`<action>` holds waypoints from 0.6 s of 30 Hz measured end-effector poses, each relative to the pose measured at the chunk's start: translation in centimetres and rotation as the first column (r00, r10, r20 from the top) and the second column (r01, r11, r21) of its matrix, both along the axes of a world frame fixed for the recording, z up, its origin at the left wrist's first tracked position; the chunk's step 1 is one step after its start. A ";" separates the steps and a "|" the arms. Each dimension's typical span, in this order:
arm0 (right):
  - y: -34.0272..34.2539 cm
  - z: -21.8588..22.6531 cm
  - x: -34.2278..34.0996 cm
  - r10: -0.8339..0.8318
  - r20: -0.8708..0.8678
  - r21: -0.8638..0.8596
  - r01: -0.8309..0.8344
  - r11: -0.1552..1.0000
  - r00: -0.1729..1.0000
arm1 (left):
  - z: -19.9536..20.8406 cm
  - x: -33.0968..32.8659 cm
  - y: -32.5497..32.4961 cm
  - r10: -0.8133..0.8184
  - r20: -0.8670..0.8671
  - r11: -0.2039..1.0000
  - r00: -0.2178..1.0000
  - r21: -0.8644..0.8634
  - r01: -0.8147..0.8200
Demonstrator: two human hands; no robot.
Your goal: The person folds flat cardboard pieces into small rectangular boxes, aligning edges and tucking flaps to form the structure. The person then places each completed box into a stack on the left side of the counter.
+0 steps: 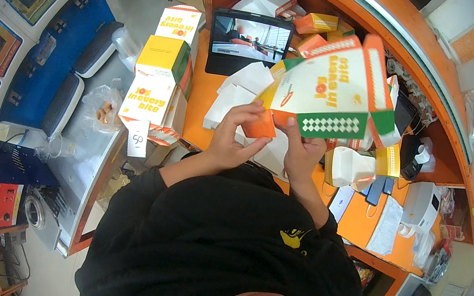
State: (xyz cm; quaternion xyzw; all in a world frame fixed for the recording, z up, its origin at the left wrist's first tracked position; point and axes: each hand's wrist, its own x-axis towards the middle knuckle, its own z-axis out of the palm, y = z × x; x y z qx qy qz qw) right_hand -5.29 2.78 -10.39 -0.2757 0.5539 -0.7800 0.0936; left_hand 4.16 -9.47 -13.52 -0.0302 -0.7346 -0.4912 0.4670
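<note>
Both hands hold a partly folded food carton (314,92), white with green, orange and yellow panels, in front of my chest. Its side and end flaps stand loose at the right end. My left hand (234,135) pinches the orange flap (260,126) at the carton's near left corner. With the thumb on the near edge, my right hand (304,155) grips the carton beside that flap; its other fingers are partly hidden. Beneath the carton, white cardboard pieces (228,106) lie on the orange counter (195,104).
Stacked finished cartons (150,91) stand at the left. A tablet (249,44) leans at the back, before a shelf holding more cartons (322,24). On the right lie phones (375,190), a cloth (386,226) and a white printer-like device (421,207). A metal counter (75,169) is at far left.
</note>
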 end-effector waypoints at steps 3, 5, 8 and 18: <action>0.5 -0.2 -0.3 -0.036 -0.126 0.176 0.058 0.983 0.991 | -0.2 0.5 -0.5 0.055 0.024 0.998 0.998 -0.045 -0.054; 1.0 -0.4 0.1 -0.042 -0.311 0.345 0.154 0.926 0.949 | -0.2 0.5 -0.6 0.032 0.051 0.990 0.998 0.138 -0.039; 1.7 -0.5 0.9 0.010 -0.490 0.403 0.216 0.889 0.872 | -0.1 0.3 -0.4 0.071 0.048 0.960 0.996 0.267 -0.081; 5.1 -1.2 0.1 0.278 -0.359 0.469 -0.086 0.879 0.891 | 0.8 -0.2 0.4 -0.103 -0.002 0.931 0.995 0.351 0.097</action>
